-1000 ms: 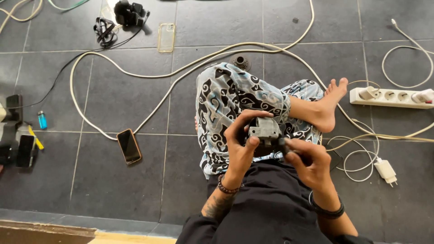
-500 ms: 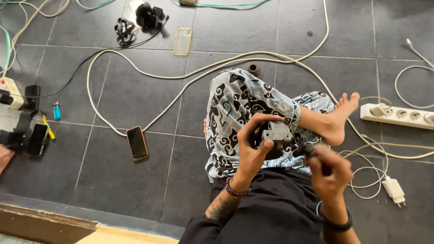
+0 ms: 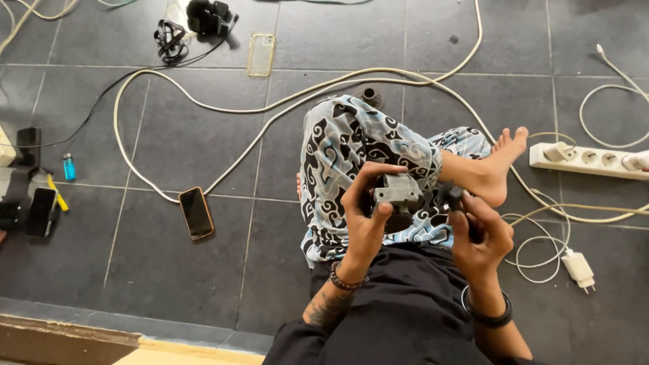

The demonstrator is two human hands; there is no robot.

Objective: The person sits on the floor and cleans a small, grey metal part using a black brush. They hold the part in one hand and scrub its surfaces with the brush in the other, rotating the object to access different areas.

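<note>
I sit cross-legged on a dark tiled floor in patterned trousers. My left hand [image 3: 365, 209] grips a small grey metal part [image 3: 397, 195] over my lap, thumb on its near face. My right hand [image 3: 478, 230], a little to the right of it, pinches a small black piece [image 3: 449, 197] just off the grey part's right side. The two pieces sit close together but apart. A bead bracelet circles my left wrist and a black band my right.
A smartphone [image 3: 196, 212] lies on the floor at left. White cables [image 3: 223, 108] loop across the tiles. A white power strip [image 3: 588, 161] and charger [image 3: 580, 268] lie at right. A clear phone case [image 3: 261, 54], a blue lighter [image 3: 68, 166] and black gear [image 3: 30, 203] lie further off.
My right hand has come off the grey part and moved right, now holding a small black piece apart from it. My view has shifted a little.
</note>
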